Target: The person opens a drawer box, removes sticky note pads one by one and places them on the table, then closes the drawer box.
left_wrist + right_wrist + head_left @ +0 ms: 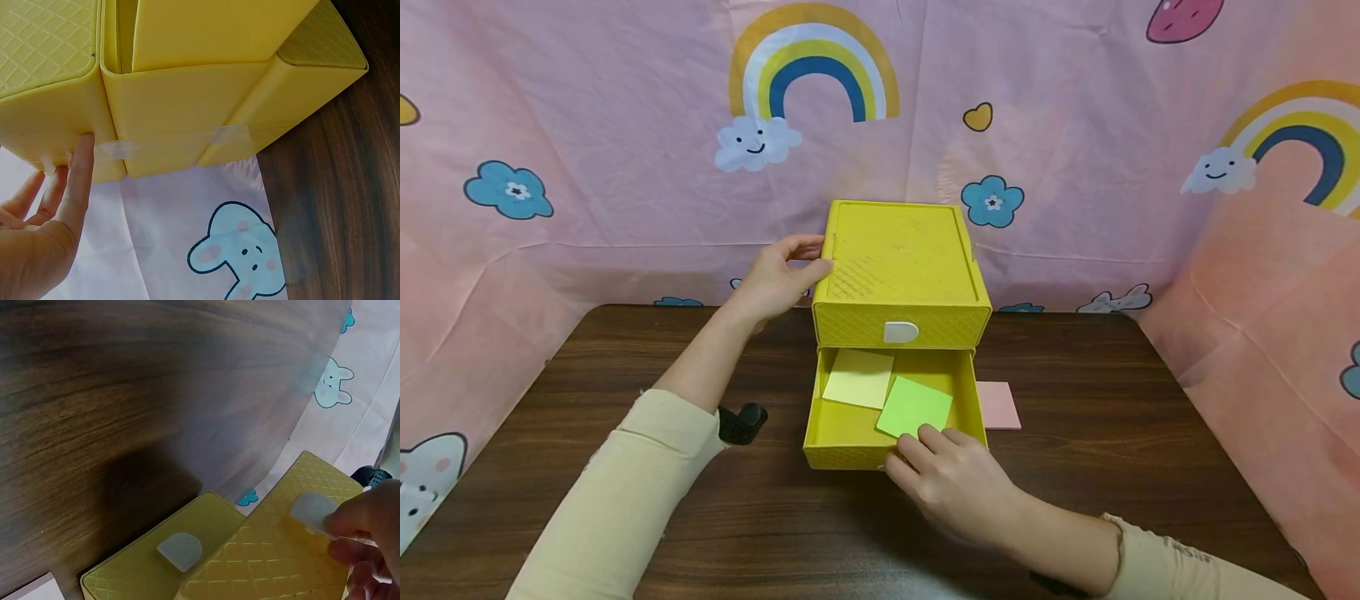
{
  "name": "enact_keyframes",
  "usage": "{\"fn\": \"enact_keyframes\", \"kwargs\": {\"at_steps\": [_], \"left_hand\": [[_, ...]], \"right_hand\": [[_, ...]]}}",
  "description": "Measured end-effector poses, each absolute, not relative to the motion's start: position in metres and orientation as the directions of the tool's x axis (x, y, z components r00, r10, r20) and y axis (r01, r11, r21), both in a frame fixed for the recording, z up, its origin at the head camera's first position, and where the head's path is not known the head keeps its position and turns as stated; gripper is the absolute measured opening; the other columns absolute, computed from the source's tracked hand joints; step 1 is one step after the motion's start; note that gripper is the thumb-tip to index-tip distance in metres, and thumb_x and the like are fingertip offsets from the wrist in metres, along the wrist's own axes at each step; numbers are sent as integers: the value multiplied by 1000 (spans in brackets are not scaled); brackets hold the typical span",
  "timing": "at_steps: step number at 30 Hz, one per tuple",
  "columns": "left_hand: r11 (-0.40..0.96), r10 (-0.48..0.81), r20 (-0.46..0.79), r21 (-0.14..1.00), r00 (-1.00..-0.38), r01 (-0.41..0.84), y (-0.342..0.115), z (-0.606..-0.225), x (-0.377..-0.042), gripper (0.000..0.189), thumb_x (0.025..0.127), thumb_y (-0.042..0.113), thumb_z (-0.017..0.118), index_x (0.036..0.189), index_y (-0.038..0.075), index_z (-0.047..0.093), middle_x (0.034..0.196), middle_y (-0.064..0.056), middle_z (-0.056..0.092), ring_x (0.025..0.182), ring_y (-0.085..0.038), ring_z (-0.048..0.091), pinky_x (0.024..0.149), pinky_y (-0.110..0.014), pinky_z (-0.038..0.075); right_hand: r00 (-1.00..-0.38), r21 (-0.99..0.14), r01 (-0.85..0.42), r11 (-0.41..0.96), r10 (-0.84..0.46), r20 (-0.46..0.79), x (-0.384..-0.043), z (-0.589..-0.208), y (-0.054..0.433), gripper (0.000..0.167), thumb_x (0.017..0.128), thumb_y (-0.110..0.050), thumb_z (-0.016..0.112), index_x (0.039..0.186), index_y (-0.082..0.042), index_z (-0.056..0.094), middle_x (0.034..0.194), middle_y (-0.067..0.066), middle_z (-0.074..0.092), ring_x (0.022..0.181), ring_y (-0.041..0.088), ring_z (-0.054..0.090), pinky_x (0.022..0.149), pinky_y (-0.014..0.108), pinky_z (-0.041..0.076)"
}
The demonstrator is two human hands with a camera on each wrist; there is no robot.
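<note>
In the head view, your left hand (778, 279) is resting against the left side of a yellow plastic cabinet (902, 254). Your right hand (958, 483) is curling at the front of its pulled-out yellow drawer (842, 429), where a pale-yellow square note (859, 379) and a bright-green square note (915, 407) are lying; a pink square note (998, 406) is lying on the dark-brown wooden table (1090, 433), right of the drawer. In the left wrist view, your left hand's straight fingers are only touching the cabinet. In the right wrist view, your right hand is pinching the drawer's white rounded tab (309, 508).
</note>
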State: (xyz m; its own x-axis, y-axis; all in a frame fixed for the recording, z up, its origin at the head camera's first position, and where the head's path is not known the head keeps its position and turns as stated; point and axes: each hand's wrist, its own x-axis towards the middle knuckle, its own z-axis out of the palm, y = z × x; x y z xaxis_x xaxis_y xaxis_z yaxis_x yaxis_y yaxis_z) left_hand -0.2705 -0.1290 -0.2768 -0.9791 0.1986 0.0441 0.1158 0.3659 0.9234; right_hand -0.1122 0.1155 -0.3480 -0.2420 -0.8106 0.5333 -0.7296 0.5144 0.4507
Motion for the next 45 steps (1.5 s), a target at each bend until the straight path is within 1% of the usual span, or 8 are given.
{"fn": "enact_keyframes", "kwargs": {"at_steps": [2,9,17,25,29,35,45], "left_hand": [[366,197,44,924,-980,114,-129,-277,-270,52,93,26,55,140,14,38,135,-9,43,113,-23,51,76,-34,56],[360,199,44,926,-979,115,-129,-276,-270,52,93,26,54,140,13,38,136,-10,43,116,-23,48,76,-34,56],[369,199,46,922,-979,118,-129,-277,-269,52,93,26,54,140,14,38,136,-9,43,114,-23,50,76,-33,56],[356,199,52,927,-979,122,-128,-277,-270,52,93,25,54,141,12,38,137,-11,42,116,-24,48,73,-33,56],[355,201,61,926,-978,131,-128,-277,-270,52,93,25,54,140,11,38,137,-11,42,116,-24,48,72,-33,56],[359,201,63,924,-978,133,-128,-277,-270,52,93,25,54,140,12,38,137,-10,42,118,-23,47,73,-35,56],[352,205,59,927,-977,130,-128,-277,-270,52,93,24,54,140,11,37,138,-11,41,119,-23,46,74,-36,56]], "right_hand": [[-234,454,-729,512,-810,537,-110,-346,114,33,93,-6,30,75,-13,56,70,-3,49,54,12,37,44,18,26],[-219,476,-719,506,-816,536,-101,-340,112,34,91,-1,29,75,-13,56,70,-4,49,54,12,38,44,16,26],[-206,475,-737,481,-829,520,-94,-341,113,36,93,0,28,76,-13,56,70,-5,49,54,11,37,44,16,25],[-195,474,-752,459,-841,505,-85,-338,114,34,92,-1,30,74,-15,55,68,-5,48,54,10,39,44,16,31],[-188,478,-754,449,-846,499,-82,-336,114,34,93,-1,30,74,-14,55,68,-5,48,54,10,39,45,16,31],[-179,489,-755,438,-854,489,-79,-338,114,33,93,0,30,77,-14,56,69,-5,48,55,10,40,45,16,32],[-175,486,-762,429,-858,483,-75,-341,115,35,94,-1,29,78,-15,57,70,-5,48,54,9,38,45,15,29]]}}
